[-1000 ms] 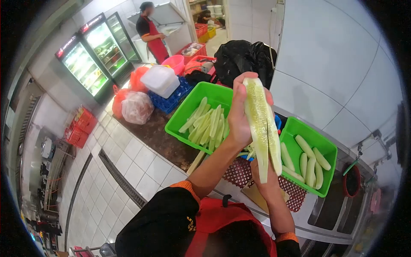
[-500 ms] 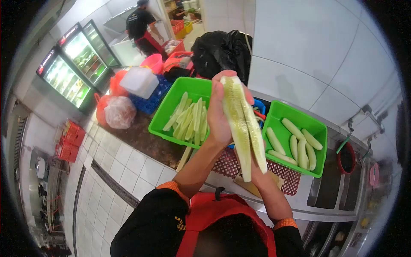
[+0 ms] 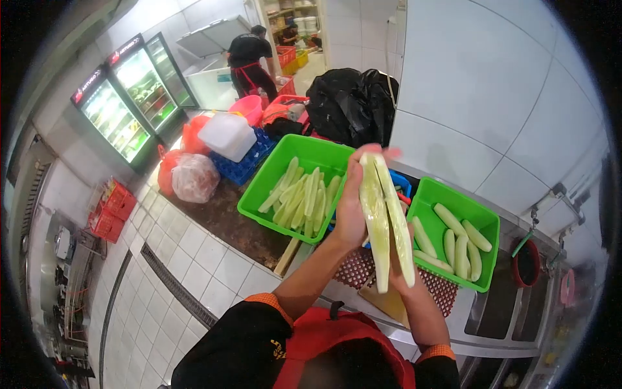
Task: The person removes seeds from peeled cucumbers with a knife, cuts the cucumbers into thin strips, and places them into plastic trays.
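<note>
A peeled cucumber (image 3: 375, 220), split lengthwise and joined near its upper end, shows its seeded inside. My left hand (image 3: 350, 211) is wrapped round its upper part. My right hand (image 3: 396, 273) is behind the cucumber's lower end, its fingers mostly hidden. To the left, a green tub (image 3: 262, 223) holds several cut cucumber strips (image 3: 304, 201). The green tub on the right (image 3: 489, 271) contains several whole peeled cucumbers (image 3: 461, 256). Part of a blue container (image 3: 400, 180) shows behind the held cucumber.
A cutting board (image 3: 387, 303) lies on a perforated red mat (image 3: 440, 292) below my hands. Left are plastic bags (image 3: 194, 177) and a white box (image 3: 227, 135). Behind is a black bag (image 3: 353, 107); right, a sink (image 3: 490, 316). Another person (image 3: 249, 61) bends near a chest freezer.
The held cucumber sits lower in view, and its two halves have spread a little further apart. The other person has turned away and bent down.
</note>
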`<state>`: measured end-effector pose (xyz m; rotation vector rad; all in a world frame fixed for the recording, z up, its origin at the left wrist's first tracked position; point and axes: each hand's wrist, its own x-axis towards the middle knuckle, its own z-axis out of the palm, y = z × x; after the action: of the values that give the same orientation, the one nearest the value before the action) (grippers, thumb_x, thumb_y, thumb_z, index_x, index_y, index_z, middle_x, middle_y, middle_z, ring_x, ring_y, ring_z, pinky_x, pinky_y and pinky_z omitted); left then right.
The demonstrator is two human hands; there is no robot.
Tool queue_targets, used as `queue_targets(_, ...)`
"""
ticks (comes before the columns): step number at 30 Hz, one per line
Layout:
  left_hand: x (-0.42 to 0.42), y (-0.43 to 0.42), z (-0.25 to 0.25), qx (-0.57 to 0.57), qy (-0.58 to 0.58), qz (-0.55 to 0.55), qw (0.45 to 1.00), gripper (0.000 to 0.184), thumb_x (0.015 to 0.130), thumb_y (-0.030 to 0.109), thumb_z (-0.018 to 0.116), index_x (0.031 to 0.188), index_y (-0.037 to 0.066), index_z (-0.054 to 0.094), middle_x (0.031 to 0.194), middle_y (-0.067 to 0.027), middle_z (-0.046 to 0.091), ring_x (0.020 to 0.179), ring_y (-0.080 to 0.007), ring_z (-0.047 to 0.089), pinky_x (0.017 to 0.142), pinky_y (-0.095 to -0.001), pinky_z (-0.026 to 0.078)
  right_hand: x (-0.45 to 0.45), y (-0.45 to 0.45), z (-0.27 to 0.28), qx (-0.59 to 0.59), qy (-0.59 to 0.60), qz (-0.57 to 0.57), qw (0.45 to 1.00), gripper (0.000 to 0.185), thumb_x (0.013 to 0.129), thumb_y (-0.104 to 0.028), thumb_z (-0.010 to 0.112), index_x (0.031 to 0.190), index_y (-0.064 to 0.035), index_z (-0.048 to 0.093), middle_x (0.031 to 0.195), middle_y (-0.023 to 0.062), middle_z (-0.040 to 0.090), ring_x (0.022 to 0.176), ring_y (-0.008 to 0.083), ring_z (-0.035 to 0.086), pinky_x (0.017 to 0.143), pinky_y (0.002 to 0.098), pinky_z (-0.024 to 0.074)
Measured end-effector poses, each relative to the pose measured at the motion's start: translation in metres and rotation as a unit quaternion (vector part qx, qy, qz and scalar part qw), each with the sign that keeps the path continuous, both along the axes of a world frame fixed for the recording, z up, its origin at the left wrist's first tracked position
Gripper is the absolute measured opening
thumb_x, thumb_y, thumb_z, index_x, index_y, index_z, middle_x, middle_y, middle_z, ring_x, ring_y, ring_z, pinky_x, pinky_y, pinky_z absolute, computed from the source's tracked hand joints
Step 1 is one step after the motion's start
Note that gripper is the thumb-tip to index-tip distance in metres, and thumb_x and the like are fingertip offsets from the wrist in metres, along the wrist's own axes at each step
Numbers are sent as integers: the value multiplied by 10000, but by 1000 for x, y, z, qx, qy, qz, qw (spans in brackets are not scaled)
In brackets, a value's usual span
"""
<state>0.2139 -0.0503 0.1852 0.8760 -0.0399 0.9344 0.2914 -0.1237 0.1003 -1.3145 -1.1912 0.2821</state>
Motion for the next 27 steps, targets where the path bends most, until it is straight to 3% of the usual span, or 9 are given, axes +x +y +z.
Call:
queue_targets(2,3,1,-6,6,57,72,996,533,981,492,347,1378,141,285,1236,-144,475,929,-201,586,787,-322,526,13,4,9,-20,-25,-35,999,323,869,-192,594,1129,-18,510,917,140,623,750,272,654,663,325,530)
queue_targets(3,3,6,-20,13,40,82,996,629,979,437,418,1442,87,176,1304,-124,414,1092,-189,507,926,-325,453,21,6,27,-78,-234,-111,963,322,886,-208,558,1149,-39,480,930,125,602,740,279,647,613,346,529)
queue_targets(4,1,1,-20,11,40,74,996,629,979,437,418,1442,87,176,1304,-124,414,1092,-189,507,926,-325,453,28,7,42,-134,-430,-182,874,321,903,-224,522,1169,-60,450,943,111,582,731,285,641,563,367,527)
queue_targets(7,1,-7,-21,47,141,114,982,640,912,196,603,1365,-16,202,1211,-145,470,1060,-169,510,899,-307,453,42,15,64,-170,-525,-202,809,275,823,-167,552,1069,-74,472,783,109,513,631,271,617,487,388,511)
queue_targets(10,13,-4,-14,-4,226,123,966,571,869,168,663,1268,-2,290,1105,-124,518,996,-139,531,863,-285,461,57,22,52,-146,-608,-223,747,255,808,-178,569,1020,-81,466,793,125,531,626,277,623,437,362,497)
queue_targets(11,24,5,-29,-7,176,133,975,528,835,103,663,1205,18,297,988,-110,533,825,-143,587,720,-296,528,60,24,49,-168,-628,-239,722,254,797,-181,575,998,-81,458,791,117,539,599,265,620,439,347,498)
queue_targets(15,28,3,-29,-122,207,37,970,518,783,10,574,1187,48,251,864,-129,518,499,-182,557,410,-326,528,71,22,36,-201,-622,-222,724,256,805,-180,566,1020,-86,461,779,116,541,573,268,616,436,351,499)
queue_targets(18,29,2,-35,-155,232,3,960,509,784,47,593,1174,69,267,828,-120,521,504,-170,550,415,-317,512,78,21,13,-200,-598,-210,747,332,774,-194,575,1051,-92,423,777,119,525,542,283,604,431,382,501)
queue_targets(27,42,13,-71,-149,281,24,948,484,771,122,628,1147,92,324,783,-83,509,474,-137,483,367,-281,405,89,35,-19,-232,-545,-198,781,149,903,-180,451,1042,-126,453,772,160,548,564,328,621,447,424,504)
